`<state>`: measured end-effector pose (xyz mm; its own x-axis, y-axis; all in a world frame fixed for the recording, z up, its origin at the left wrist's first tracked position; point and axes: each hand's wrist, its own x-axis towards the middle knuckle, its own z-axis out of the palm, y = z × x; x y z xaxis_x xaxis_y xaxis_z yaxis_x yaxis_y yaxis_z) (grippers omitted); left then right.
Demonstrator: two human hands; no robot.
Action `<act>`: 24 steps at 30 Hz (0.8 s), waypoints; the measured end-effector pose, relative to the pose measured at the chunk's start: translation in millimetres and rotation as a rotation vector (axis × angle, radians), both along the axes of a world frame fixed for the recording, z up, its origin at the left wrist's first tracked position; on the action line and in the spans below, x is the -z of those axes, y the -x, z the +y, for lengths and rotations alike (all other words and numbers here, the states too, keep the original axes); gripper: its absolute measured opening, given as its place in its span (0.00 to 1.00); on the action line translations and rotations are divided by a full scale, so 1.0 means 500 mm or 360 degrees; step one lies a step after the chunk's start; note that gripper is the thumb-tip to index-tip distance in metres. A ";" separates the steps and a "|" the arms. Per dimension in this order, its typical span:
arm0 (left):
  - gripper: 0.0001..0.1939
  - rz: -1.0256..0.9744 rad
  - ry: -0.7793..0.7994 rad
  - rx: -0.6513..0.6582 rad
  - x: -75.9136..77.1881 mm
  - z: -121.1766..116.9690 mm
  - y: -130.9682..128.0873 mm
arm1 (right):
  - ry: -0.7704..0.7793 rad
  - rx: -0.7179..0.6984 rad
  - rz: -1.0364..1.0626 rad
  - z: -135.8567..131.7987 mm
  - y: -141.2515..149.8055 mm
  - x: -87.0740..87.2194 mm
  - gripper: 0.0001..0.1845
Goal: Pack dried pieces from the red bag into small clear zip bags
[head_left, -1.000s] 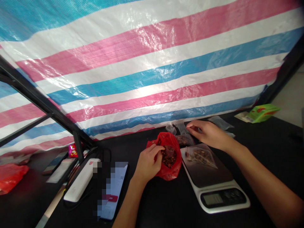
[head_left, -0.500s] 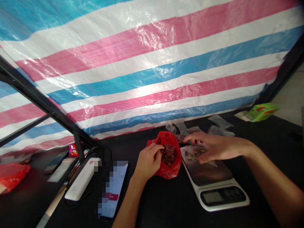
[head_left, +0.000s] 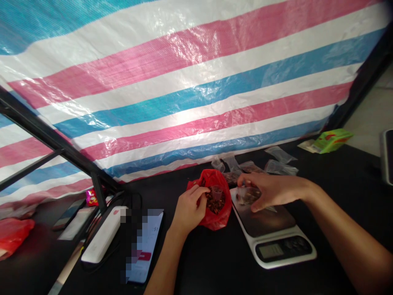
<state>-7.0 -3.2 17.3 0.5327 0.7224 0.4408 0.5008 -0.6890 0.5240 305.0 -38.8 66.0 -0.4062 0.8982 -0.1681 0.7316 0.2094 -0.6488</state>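
Note:
My left hand [head_left: 190,207] is curled at the left side of a red plastic bag [head_left: 225,213], its fingers closed on the rim. Inside that bag lie many small brown dried pieces [head_left: 215,205], and a small clear cup [head_left: 217,192] stands among them close to my fingertips. On the right, my right hand [head_left: 270,190] reaches over a kitchen scale [head_left: 267,223], thumb and fingers bent around a clear plastic bag [head_left: 249,196] with brownish contents on the metal plate. The digits on the scale's display [head_left: 272,250] are too blurred to read.
Several clear plastic bags [head_left: 281,167] lie behind the scale, with a green packet [head_left: 333,140] at the back right. Left of my arm are a phone [head_left: 145,246], a white power strip [head_left: 106,233] and cables. A striped plastic sheet [head_left: 196,94] hangs behind the black table.
My right hand's fingers have come in around the clear bag on the scale. My left hand stays at the red bag. The whole view has shifted slightly.

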 end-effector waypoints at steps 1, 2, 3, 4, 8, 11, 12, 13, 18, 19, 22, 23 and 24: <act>0.15 0.0000 0.0001 -0.0001 0.000 0.000 0.000 | 0.0016 0.0004 -0.0018 0.001 0.001 0.003 0.30; 0.15 0.0003 0.0001 -0.0001 0.000 0.000 0.000 | 0.0034 0.0004 -0.0029 0.001 0.002 0.005 0.29; 0.15 0.0006 0.0000 -0.0001 0.001 0.000 0.000 | 0.0053 -0.0002 -0.0029 0.001 0.004 0.006 0.27; 0.15 0.0010 -0.0005 -0.0001 0.001 0.001 0.000 | 0.0073 -0.0012 -0.0014 0.001 0.005 0.006 0.26; 0.14 0.0007 -0.0028 -0.0007 0.003 0.002 0.001 | 0.0103 -0.0083 0.0180 0.001 0.020 -0.010 0.17; 0.14 -0.0002 -0.0025 -0.0015 0.002 0.002 0.002 | -0.0023 -0.0075 0.0322 0.002 0.051 -0.023 0.14; 0.14 -0.0002 -0.0023 -0.0019 0.002 0.001 0.002 | -0.0100 -0.0058 0.0371 0.003 0.065 -0.024 0.14; 0.14 -0.0003 -0.0021 -0.0024 0.001 0.001 0.002 | -0.0181 -0.0046 0.0424 0.003 0.080 -0.023 0.14; 0.14 -0.0042 -0.0043 -0.0036 -0.001 0.003 0.002 | -0.0482 -0.0095 0.0375 0.004 0.146 0.015 0.19; 0.14 -0.0050 -0.0052 -0.0039 -0.001 0.003 0.003 | -0.0540 -0.0102 0.0313 0.004 0.154 0.025 0.22; 0.14 -0.0055 -0.0058 -0.0050 -0.002 0.004 0.004 | -0.0641 -0.0104 0.0160 0.008 0.164 0.048 0.26; 0.14 -0.0058 -0.0059 -0.0052 -0.003 0.004 0.004 | -0.0649 -0.0099 0.0124 0.010 0.164 0.053 0.27; 0.14 -0.0063 -0.0063 -0.0051 -0.003 0.004 0.005 | -0.0656 -0.0090 0.0096 0.012 0.163 0.055 0.27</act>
<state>-9.2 -1.1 18.9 0.4913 0.7205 0.4893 0.5025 -0.6934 0.5165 223.3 -32.8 38.5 -0.4552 0.8612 0.2264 0.6748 0.4995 -0.5433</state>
